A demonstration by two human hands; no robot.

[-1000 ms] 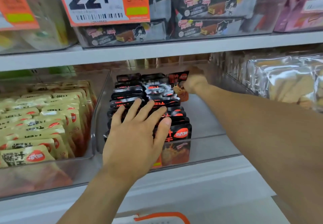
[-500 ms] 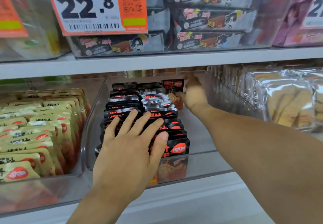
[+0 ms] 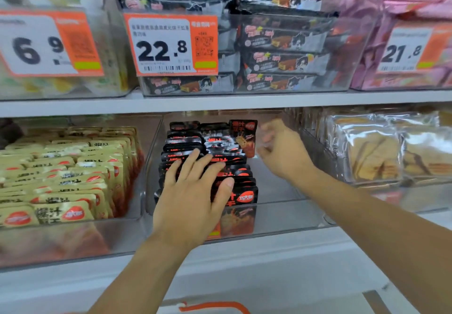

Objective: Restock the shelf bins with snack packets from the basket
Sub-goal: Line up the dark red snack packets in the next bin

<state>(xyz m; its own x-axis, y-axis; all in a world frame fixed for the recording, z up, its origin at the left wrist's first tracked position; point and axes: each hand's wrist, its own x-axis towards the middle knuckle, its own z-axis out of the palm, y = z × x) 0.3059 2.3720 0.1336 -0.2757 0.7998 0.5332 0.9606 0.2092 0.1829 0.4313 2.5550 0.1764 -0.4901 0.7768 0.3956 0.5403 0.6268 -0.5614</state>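
Note:
A clear shelf bin (image 3: 281, 218) on the lower shelf holds rows of black and red snack packets (image 3: 227, 147). My left hand (image 3: 193, 193) lies flat on the front rows, fingers straight and spread. One black packet (image 3: 243, 132) stands upright at the back right of the rows. My right hand (image 3: 281, 149) is beside that packet, a little apart from it, motion-blurred, fingers loosely curled with nothing visible in them. An orange basket handle (image 3: 212, 306) shows at the bottom edge.
A bin of yellow packets (image 3: 61, 179) sits to the left. To the right is a bin of silver-wrapped biscuits (image 3: 381, 152). The upper shelf (image 3: 220, 102) carries bins of black bars, pink packs and orange price tags (image 3: 171, 44).
My right hand has drawn back from the rear of the bin and let go of the upright packet, which stays standing. The view has tilted up. My left hand stays on the packets.

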